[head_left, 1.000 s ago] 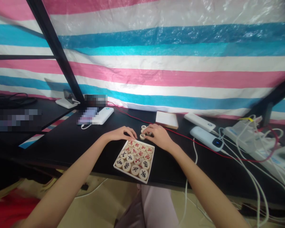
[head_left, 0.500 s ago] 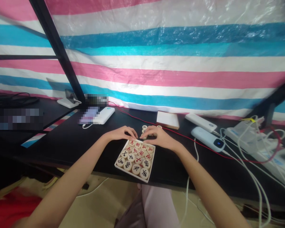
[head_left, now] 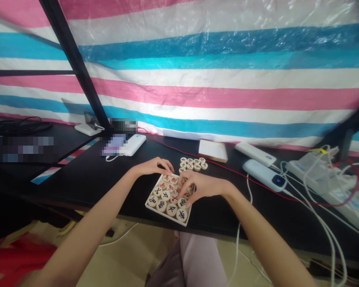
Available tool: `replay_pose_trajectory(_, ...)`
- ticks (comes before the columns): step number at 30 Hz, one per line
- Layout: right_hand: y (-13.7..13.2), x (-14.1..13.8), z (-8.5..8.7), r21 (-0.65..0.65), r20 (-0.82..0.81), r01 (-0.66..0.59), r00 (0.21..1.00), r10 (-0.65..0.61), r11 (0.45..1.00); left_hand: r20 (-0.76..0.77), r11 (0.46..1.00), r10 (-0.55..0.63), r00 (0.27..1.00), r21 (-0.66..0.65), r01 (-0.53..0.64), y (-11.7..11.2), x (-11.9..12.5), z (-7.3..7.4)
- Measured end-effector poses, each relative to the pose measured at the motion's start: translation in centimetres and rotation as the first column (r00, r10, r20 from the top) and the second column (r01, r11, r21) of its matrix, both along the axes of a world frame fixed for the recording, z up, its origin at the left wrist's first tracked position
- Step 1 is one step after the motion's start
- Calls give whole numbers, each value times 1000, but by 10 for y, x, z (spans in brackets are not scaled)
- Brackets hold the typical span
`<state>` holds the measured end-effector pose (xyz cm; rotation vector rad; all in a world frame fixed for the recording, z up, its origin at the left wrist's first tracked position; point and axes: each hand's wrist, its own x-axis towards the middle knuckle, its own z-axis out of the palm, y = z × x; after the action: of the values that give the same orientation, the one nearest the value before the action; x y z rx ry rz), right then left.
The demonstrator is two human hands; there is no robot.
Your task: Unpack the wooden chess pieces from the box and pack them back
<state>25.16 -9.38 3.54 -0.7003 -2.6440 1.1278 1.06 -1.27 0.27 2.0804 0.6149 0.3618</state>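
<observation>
A shallow white box (head_left: 165, 217) holds rows of round Chinese chess pieces (head_left: 171, 209), with red characters on the far rows and black ones mostly nearer me. My left hand (head_left: 158, 166) is at the box's far left corner, thumb and curled fingers closed at the rim. Over the box's right side is my right hand (head_left: 205, 185), palm down, thumb and fingers apart with their tips on the pieces. It hides part of the far right of the box. Beyond it, more chess pieces with black characters (head_left: 190, 161) lie grouped on the black table.
Behind the loose pieces lies a shallow lid-like tray (head_left: 213, 150). A red cable (head_left: 227, 166) crosses the table. At right are two power banks (head_left: 254, 154) and tangled white cables (head_left: 309, 211); at left, another white power bank (head_left: 134, 145). A striped tarp (head_left: 215, 97) hangs behind.
My right hand has moved from beyond the box's far rim back toward me, onto the pieces inside it. The loose pieces behind are now uncovered. My left hand stays at the corner.
</observation>
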Motion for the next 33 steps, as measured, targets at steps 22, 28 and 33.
replay_pose_trajectory(22, 35, 31, -18, -98, -163, 600, 777, -608, 794, -19, 1000, 14, 1000, -10, -14, -3, 1, 4)
replay_pose_trajectory(28, 36, 33, -26, 119, -49, 650, 759, -649, 751, -22, 1000, 15, 1000, -3, -15, -3, 1, 3)
replay_pose_trajectory(33, 29, 26, -18, 302, 14, 637, 741, -672, 709, -15, 1000, 17, 1000, -6, -17, -2, 0, 0)
